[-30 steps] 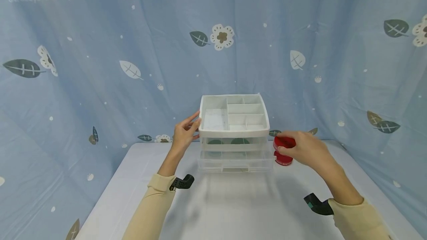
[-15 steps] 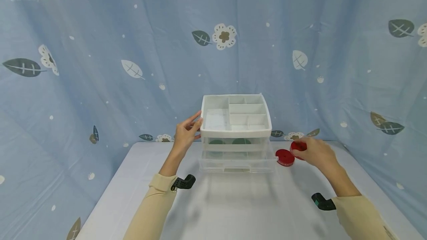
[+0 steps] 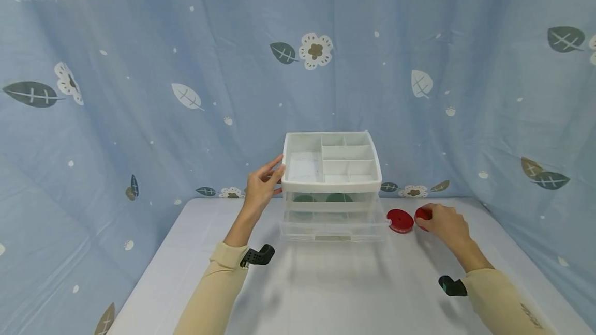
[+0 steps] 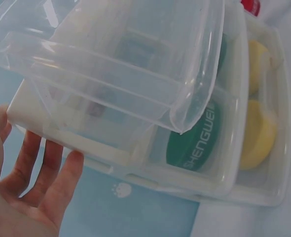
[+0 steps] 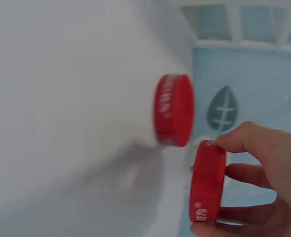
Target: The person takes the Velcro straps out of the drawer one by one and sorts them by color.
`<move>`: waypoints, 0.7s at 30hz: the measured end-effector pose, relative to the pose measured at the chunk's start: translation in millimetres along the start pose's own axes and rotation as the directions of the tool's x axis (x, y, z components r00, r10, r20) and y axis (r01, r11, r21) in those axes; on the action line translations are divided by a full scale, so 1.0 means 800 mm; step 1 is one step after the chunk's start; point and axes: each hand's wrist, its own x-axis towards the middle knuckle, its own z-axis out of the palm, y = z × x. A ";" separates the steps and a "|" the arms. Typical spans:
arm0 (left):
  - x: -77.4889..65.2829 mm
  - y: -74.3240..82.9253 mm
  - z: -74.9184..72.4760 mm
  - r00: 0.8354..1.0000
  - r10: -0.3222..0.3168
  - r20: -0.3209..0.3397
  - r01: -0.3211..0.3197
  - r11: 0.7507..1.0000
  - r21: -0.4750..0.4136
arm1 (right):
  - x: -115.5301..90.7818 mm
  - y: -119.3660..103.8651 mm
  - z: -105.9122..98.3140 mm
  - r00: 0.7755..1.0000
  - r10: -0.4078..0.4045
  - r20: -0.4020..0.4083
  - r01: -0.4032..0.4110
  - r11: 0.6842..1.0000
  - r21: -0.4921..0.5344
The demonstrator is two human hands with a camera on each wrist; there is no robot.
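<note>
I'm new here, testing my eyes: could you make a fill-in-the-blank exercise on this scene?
The right hand holds a disc coloured ____.
The left hand touches a drawer unit whose top tray is ____.
The matching disc lies between that unit and the ____ hand.
Inside the unit, the round object lettered SHENGWEI is ____.
Missing words: red; white; right; green.

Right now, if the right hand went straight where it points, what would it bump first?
Probably the other red roll, lying beside the drawer box; the roll pinched in the right hand would touch it. Depth is unclear, so it might just miss.
</note>
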 end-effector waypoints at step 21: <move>0.000 0.000 0.000 1.000 0.002 0.000 -0.002 1.000 -0.006 | 0.023 0.032 0.049 0.996 0.085 0.038 -0.087 0.994 0.066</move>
